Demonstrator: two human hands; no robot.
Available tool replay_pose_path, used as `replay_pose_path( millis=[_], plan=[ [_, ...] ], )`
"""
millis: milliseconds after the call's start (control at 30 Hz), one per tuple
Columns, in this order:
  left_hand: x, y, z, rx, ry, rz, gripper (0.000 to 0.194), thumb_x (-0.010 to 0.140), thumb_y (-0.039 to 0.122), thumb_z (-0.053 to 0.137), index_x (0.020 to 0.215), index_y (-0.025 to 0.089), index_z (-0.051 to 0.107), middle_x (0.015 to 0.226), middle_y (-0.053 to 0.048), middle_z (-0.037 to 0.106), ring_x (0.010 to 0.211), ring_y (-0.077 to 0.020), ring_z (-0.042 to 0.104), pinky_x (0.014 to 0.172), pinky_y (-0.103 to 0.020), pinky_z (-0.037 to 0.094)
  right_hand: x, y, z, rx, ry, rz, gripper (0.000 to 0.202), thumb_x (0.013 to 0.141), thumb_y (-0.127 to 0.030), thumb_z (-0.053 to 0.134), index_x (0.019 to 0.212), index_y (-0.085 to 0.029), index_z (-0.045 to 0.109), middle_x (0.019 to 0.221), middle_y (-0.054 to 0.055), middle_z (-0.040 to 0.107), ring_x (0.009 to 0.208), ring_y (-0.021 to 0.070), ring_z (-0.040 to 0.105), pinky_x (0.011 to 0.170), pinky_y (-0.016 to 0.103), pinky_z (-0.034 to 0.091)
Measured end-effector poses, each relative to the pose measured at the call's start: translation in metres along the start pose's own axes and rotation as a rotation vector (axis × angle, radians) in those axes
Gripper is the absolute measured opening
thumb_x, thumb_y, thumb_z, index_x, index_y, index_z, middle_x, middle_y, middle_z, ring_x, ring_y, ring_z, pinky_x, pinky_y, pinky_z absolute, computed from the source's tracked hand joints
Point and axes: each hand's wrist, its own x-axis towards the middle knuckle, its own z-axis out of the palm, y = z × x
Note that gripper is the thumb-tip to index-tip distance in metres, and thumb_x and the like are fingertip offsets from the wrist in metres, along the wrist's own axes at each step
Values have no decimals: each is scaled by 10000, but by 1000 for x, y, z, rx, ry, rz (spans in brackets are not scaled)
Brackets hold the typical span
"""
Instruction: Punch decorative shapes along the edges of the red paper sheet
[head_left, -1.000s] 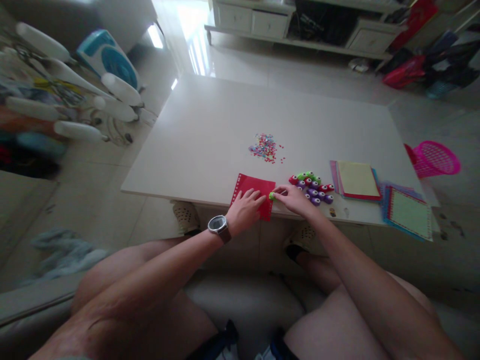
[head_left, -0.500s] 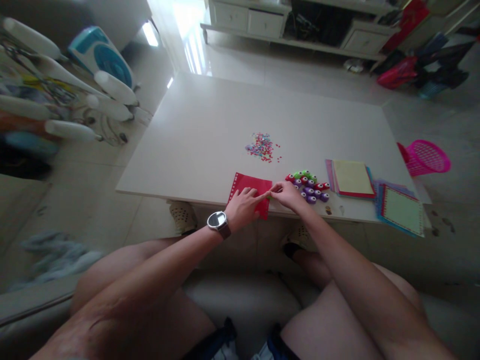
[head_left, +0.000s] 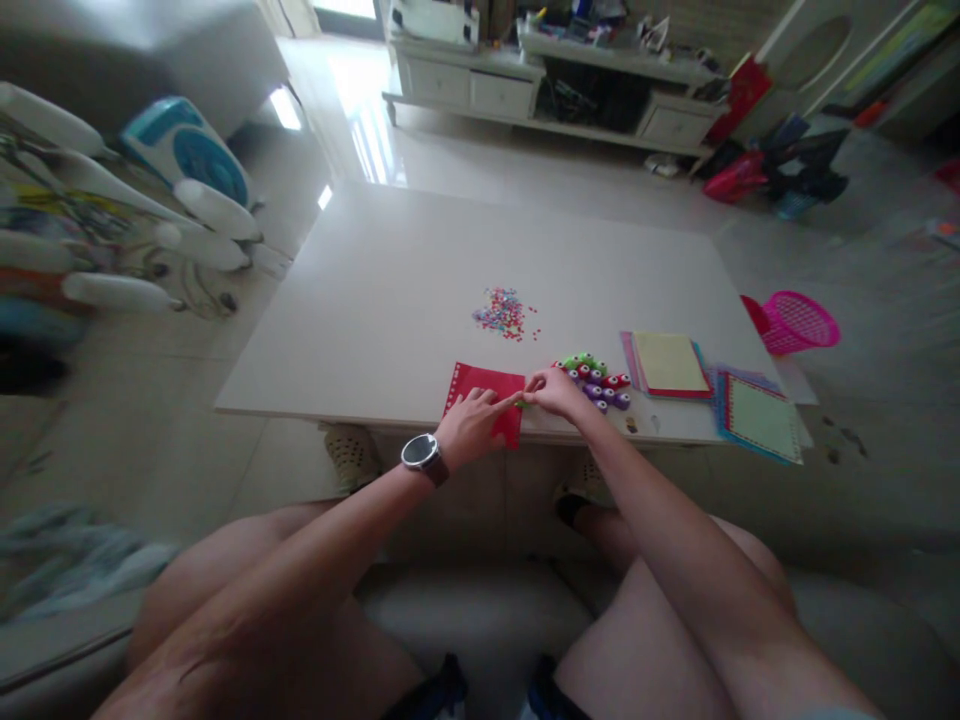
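Observation:
A red sheet (head_left: 487, 383) with a row of small marks along its left edge lies at the table's front edge. My left hand (head_left: 472, 422), below a wristwatch, rests on the sheet with its fingers spread, the index finger pointing right. At the sheet's right edge my right hand (head_left: 551, 392) is closed in a pinch, touching the left fingertip. A small green thing (head_left: 523, 404) shows just under the fingertips; its shape is too small to tell. Red, green and purple bottle-like pieces (head_left: 595, 384) stand together right of my right hand.
Colourful confetti-like bits (head_left: 504, 314) lie on the white table (head_left: 375, 300). Two stacks of coloured sheets, one nearer (head_left: 671, 364) and one (head_left: 761, 413) overhanging the front edge, are on the right. A pink basket (head_left: 801, 322) stands beyond the table's right side.
The camera view has tilted up and turned slightly right, so the scene sits lower and further left. Both hands keep nearly the same pose on the red sheet.

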Motion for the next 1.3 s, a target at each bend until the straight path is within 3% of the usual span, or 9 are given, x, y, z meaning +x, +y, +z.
replay_pose_path(
  millis=[167,300,500,633,700,867,1033,1167,1300],
  plan=[
    [0,0,-3,-31,14,-65,711,897,172,575,1594,191,437,1369,-116,647,1275,-304,543,1097,-438,492,0,4,-8,-120,150,-78,183,910,-192,705,1062,-138,791,1029,116,801,893,191,725,832,270,544],
    [0,2,-8,-46,-6,-94,643,896,164,574,1533,185,491,1376,-126,640,1271,-309,546,1087,-456,505,-2,5,-4,-243,149,-183,293,872,-154,736,1161,-130,778,1122,128,789,1022,217,718,948,293,523],
    [-5,5,-14,-27,-28,-142,572,904,152,559,1473,198,528,1367,-139,628,1263,-340,541,1043,-513,537,-9,2,-12,-440,199,-242,263,883,-131,638,1100,-167,782,1134,126,776,1125,260,653,1010,343,475],
    [-8,8,-18,-31,-47,-169,541,909,146,551,1448,200,536,1376,-148,616,1272,-356,539,998,-544,568,-17,3,-23,-603,212,-163,253,840,-113,621,1016,-184,790,1019,151,759,1158,334,594,999,438,447],
    [-8,10,-19,-31,-54,-175,528,913,146,548,1438,205,540,1376,-150,613,1281,-360,536,971,-544,584,-19,5,-24,-642,203,-141,255,846,-97,601,997,-183,787,1054,165,753,1175,355,573,994,468,432],
    [-9,11,-19,-34,-63,-180,506,910,140,555,1410,220,549,1387,-152,603,1296,-362,535,949,-561,598,-17,5,-20,-566,197,-202,366,829,-52,561,1093,-194,771,1204,146,742,1230,357,540,993,462,412],
    [-11,11,-21,-43,-66,-172,491,918,146,566,1403,223,541,1396,-155,600,1317,-359,528,955,-554,601,-14,-4,-14,-411,92,-235,395,795,-54,575,1116,-209,744,1164,88,770,1202,287,598,984,391,410],
    [-11,12,-22,-41,-69,-175,473,914,135,571,1379,219,550,1390,-154,605,1328,-352,528,973,-547,601,-13,-5,-9,-409,62,-211,398,800,-53,573,1136,-197,732,1146,92,780,1208,288,612,991,393,418],
    [-12,13,-22,-44,-78,-174,484,913,129,563,1390,211,539,1394,-160,599,1324,-360,528,954,-575,608,-12,-2,-6,-415,124,-234,552,793,-88,610,1329,-194,690,1408,150,684,1334,343,549,1062,459,425]
  ],
)
